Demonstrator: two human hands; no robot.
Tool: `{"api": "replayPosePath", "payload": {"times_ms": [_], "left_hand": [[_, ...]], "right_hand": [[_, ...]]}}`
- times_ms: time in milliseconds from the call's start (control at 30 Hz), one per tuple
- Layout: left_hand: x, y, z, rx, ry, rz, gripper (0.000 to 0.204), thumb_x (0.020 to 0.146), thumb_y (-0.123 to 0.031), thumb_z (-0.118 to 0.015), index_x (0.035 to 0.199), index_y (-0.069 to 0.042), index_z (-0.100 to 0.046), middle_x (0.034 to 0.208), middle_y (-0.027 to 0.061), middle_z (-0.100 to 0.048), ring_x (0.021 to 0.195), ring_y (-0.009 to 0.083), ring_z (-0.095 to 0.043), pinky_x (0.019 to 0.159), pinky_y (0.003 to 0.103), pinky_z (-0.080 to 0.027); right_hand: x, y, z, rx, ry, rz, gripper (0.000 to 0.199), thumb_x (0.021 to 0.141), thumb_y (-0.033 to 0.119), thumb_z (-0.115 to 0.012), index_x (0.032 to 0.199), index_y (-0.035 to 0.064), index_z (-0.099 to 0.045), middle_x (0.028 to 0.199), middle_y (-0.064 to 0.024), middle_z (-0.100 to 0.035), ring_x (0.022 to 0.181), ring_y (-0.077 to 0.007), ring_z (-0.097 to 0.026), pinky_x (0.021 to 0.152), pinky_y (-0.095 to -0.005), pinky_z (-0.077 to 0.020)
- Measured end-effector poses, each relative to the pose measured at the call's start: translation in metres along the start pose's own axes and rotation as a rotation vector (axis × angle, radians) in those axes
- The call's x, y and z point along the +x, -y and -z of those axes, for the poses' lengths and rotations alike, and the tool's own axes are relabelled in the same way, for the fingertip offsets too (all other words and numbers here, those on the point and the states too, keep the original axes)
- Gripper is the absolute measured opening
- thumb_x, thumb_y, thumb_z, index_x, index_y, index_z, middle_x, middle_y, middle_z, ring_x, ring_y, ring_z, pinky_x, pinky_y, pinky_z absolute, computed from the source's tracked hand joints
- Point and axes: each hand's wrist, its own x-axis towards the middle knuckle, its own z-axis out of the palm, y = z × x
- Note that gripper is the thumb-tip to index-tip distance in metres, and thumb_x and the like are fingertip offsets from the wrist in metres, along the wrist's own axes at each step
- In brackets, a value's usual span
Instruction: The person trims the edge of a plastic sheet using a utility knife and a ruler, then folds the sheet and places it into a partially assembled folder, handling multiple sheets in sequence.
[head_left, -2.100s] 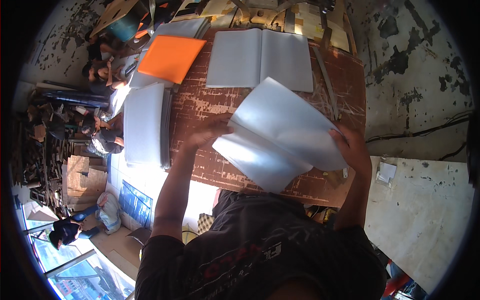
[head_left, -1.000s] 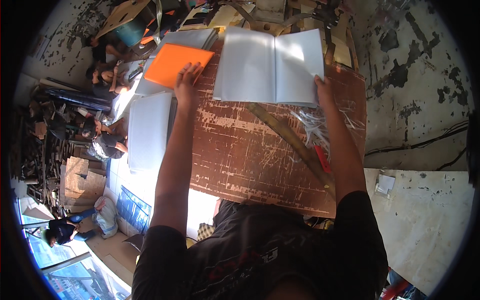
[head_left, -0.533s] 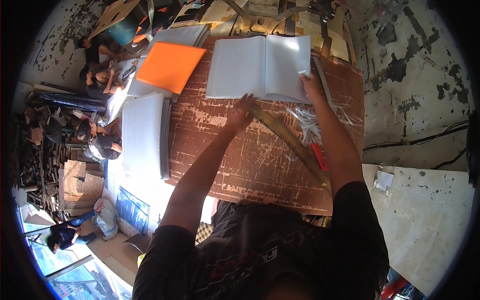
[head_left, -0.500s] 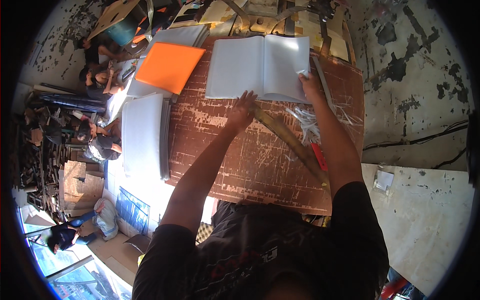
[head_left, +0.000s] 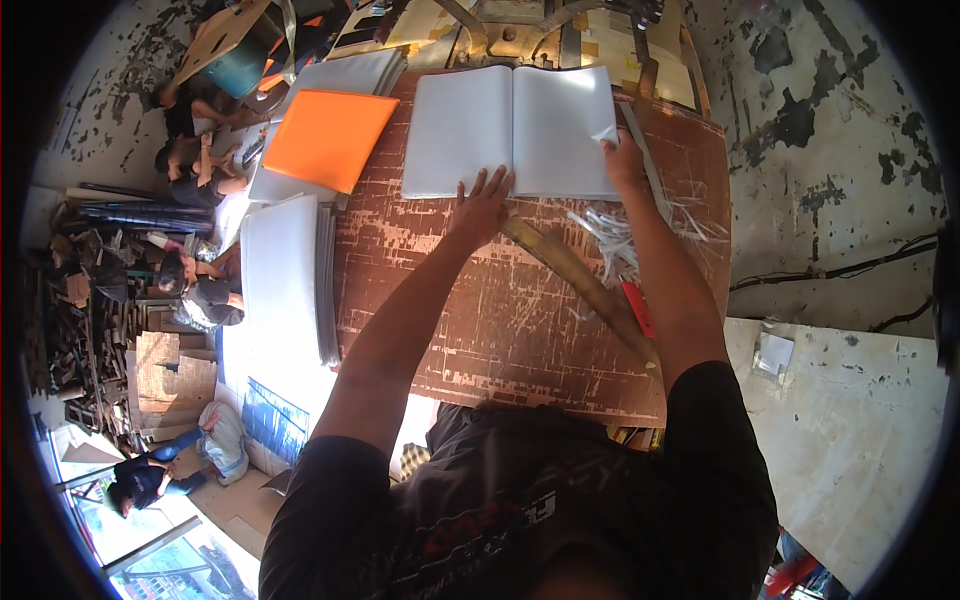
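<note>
A large book with blank pale pages [head_left: 458, 130] lies spread at the far side of the worn reddish-brown table [head_left: 430, 330]. My left hand [head_left: 482, 205] rests with fingers stretched out on the book's near edge, just left of the fold. At the right edge of the right page, my right hand [head_left: 622, 160] pinches the paper between thumb and fingers. A long yellowish-brown strip [head_left: 570, 280] lies slantwise just nearer than the book. Beside it are a red-handled tool [head_left: 637, 308], partly hidden by my right forearm, and a heap of white paper trimmings [head_left: 610, 235].
An orange folder-like cover [head_left: 330, 140] lies on grey-white sheets at the left. Nearer stands a thick stack of pale sheets [head_left: 282, 280]. A metal machine frame [head_left: 520, 40] borders the table's far edge. Several people sit at the far left; a peeling wall [head_left: 810, 180] rises on the right.
The right page, curled up at its near edge before, now lies flatter. My left fingers have spread and reach a little onto the page. The view has shifted slightly.
</note>
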Motion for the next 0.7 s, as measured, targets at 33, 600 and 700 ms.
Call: {"api": "replayPosePath", "payload": {"times_ms": [33,600,700], "left_hand": [[0.002,-0.007,0.002,-0.002,0.0,-0.01,0.078,0.101,-0.044,-0.057,0.164,-0.026,-0.016,0.172,-0.0018,-0.01,0.158,0.0291,-0.009,0.124,0.063,-0.015],[0.027,0.154,0.0,-0.303,-0.407,0.697,0.07,0.089,-0.051,-0.066,0.132,0.004,-0.059,0.14,0.033,-0.051,0.138,0.0482,-0.041,0.111,0.055,-0.04],[0.044,0.148,-0.002,-0.4,-0.295,0.747,0.071,0.087,-0.051,-0.067,0.128,0.006,-0.06,0.139,0.0348,-0.052,0.129,0.0497,-0.051,0.106,0.054,-0.044]], "right_hand": [[0.001,-0.005,0.003,-0.045,-0.049,-0.018,0.03,0.093,0.022,-0.068,0.115,0.0015,-0.064,0.102,-0.0246,-0.071,0.101,-0.0447,-0.067,0.088,-0.0517,-0.0525],[0.038,-0.012,0.007,-0.187,0.197,-0.222,0.031,0.077,0.022,-0.074,0.093,-0.0043,-0.072,0.099,-0.0261,-0.073,0.094,-0.0397,-0.072,0.082,-0.0474,-0.0563],[0.046,-0.036,0.011,-0.164,0.194,-0.207,0.034,0.073,0.023,-0.076,0.087,-0.0072,-0.072,0.088,-0.0248,-0.074,0.083,-0.0365,-0.074,0.074,-0.0453,-0.0559]]}}
